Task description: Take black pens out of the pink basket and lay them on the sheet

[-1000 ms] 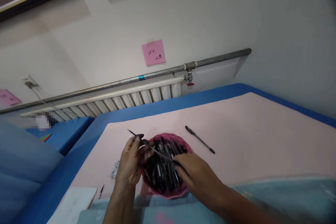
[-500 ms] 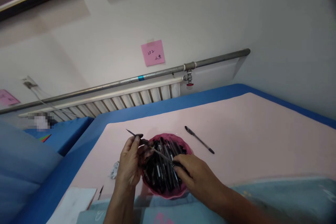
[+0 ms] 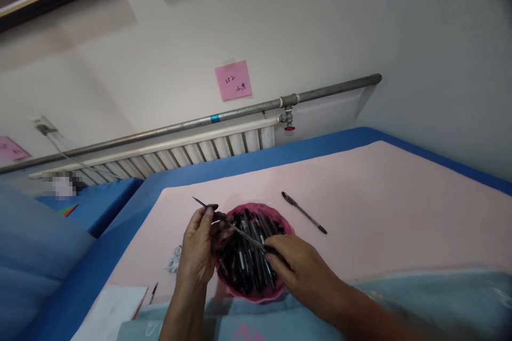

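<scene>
Above a pink basket (image 3: 287,283) heaped with black and clear pens (image 3: 251,261), both my hands are closed on pen parts. My left hand (image 3: 199,248) pinches a thin dark piece like a pen refill (image 3: 199,202), its point sticking out to the upper left, along with a black pen cap (image 3: 213,206). My right hand (image 3: 296,264) grips the dark end of a clear pen barrel (image 3: 246,235). That barrel slants across the basket, its other end reaching my left fingers. Exactly how the pieces meet there is hidden.
Right of the basket, a capped pen (image 3: 304,213) lies on the pink tabletop (image 3: 384,208). To the left are a crumpled wad (image 3: 175,259), white paper (image 3: 112,309) and a small dark pen piece (image 3: 153,293). Behind the blue table edge (image 3: 320,150) stands a radiator (image 3: 208,149).
</scene>
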Tool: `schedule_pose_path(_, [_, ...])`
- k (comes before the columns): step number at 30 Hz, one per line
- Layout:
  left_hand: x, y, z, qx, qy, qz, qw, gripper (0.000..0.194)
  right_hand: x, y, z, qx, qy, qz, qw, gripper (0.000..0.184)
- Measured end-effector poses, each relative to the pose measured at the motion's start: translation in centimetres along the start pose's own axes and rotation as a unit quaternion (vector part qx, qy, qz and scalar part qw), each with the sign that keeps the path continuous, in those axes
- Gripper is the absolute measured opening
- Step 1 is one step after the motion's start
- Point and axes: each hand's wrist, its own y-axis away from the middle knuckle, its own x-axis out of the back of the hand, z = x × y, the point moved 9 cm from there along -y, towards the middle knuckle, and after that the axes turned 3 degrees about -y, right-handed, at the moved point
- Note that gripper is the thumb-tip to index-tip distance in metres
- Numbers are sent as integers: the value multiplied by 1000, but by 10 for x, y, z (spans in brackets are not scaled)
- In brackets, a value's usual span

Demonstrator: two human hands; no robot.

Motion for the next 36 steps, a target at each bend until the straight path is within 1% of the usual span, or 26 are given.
schedule_pose_path(5, [0,0,-1,1,-2,3,1000,11,-2,1,0,5,4,-7,1000,15])
schedule_pose_path(10, [1,1,0,-6,-10,3,1000,13,-1,1,0,12,4,-1,1000,16])
schedule_pose_path(14, [1,0,-1,-10,-6,-2,1000,15,-2,1,6,-22,-25,-11,999,14])
schedule_pose_path(17, [-4,1,-5,-1,-8,-30,1000,19,-1,0,9,-40,-43,-9,998,14])
schedule_pose_path(19, [-10,2,-10,20,-13,-62,998,21,-1,0,8,-34,-47,-7,998,15])
schedule_pose_path(21, [-14,4,-15,34,-19,-81,996,21,-1,-1,7,-29,-48,-4,998,15])
schedule_pose_path(27, [-20,8,-17,45,-32,-103,993,21,-1,0,10,-36,-52,1,998,14])
schedule_pose_path(34, [-19,11,-17,44,-51,-109,992,22,1,0,10,-46,-55,-1,997,14])
schedule_pose_path(36, [-23,12,-20,45,-62,-124,989,23,1,-1,11,-51,-62,-2,997,14])
